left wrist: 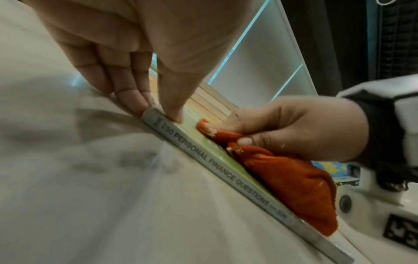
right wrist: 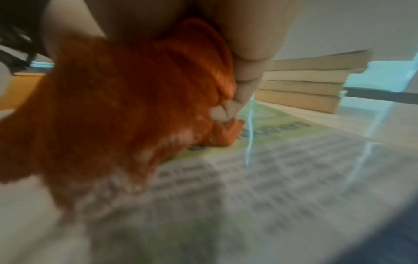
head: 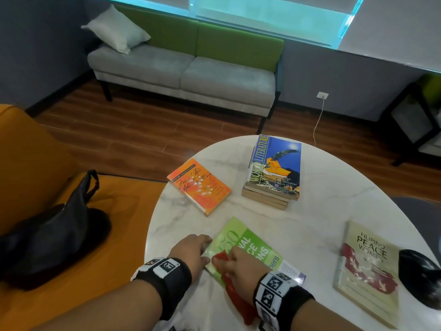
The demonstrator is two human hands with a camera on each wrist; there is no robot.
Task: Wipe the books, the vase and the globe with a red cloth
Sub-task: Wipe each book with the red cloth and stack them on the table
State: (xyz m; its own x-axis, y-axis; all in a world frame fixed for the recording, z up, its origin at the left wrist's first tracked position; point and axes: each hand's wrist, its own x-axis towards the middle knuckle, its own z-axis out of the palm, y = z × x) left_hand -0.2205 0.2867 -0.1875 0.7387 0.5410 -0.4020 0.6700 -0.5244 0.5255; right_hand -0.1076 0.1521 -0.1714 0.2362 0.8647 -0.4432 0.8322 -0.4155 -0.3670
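Observation:
A green paperback (head: 253, 247) lies flat near the front edge of the round marble table (head: 329, 192). My left hand (head: 202, 249) steadies its far-left corner: straight fingers (left wrist: 133, 100) lie against the grey spine (left wrist: 226, 169) and the thumb presses on the cover. My right hand (head: 230, 261) grips a bunched red cloth (head: 238, 299) and presses it onto the cover just right of the left hand. The cloth (left wrist: 294, 182) trails back along the book towards me. In the right wrist view the cloth (right wrist: 113, 107) hides most of the fingers. I cannot pick out a vase or a globe with certainty.
An orange book (head: 199, 187) lies at the table's left. A stack of books (head: 272, 177) stands behind centre, and a beige book (head: 367, 271) lies to the right. A dark glossy object (head: 417, 275) sits at the right edge. A black bag (head: 55, 225) rests on the orange seat.

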